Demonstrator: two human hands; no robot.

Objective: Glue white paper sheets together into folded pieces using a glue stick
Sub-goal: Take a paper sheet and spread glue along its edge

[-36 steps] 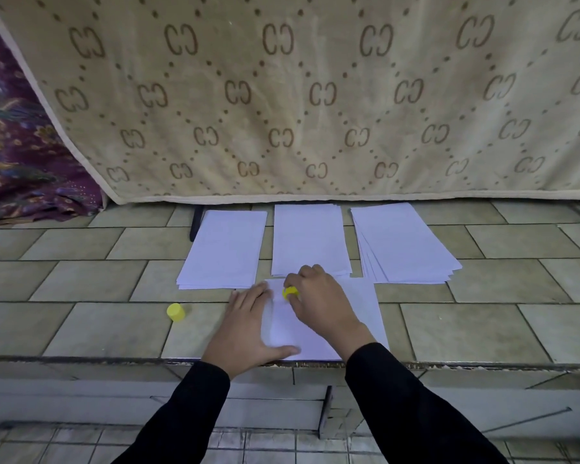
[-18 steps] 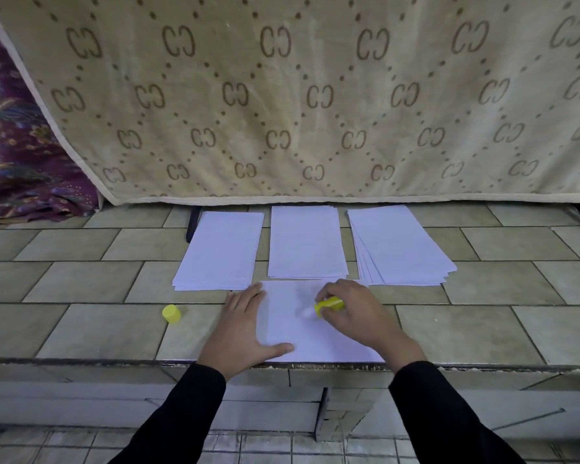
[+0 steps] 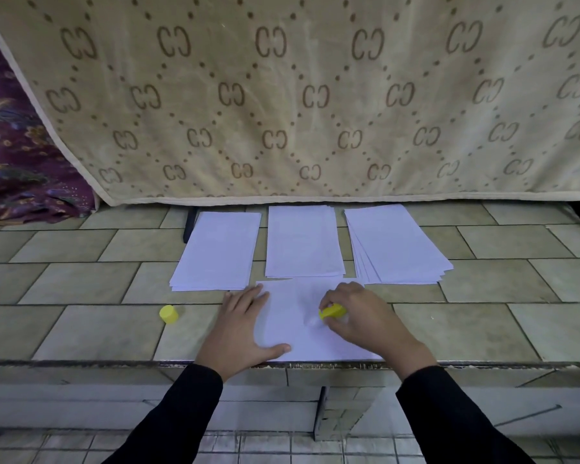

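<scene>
Head view. We see one white sheet (image 3: 287,333) lying flat at the near edge of the tiled ledge (image 3: 81,283), just in front of three stacks of paper: a left stack (image 3: 218,251), a middle stack (image 3: 303,242) and a fanned right stack (image 3: 395,246). Our left hand (image 3: 238,329) lies flat, fingers straight and thumb spread, pressing the sheet's left margin. Our right hand (image 3: 362,319) has its fingers curled round the yellow glue stick (image 3: 332,311), whose tip meets the paper right of centre. The yellow cap (image 3: 168,314) stands apart on the ledge, to the left of the left hand. We judge the step in hand to be spreading glue. To do it well, we hold the sheet firmly so that it cannot slide, draw the stick in even, overlapping strokes out to the edges, press lightly to avoid wrinkles, and leave no dry band where the fold must bond.
</scene>
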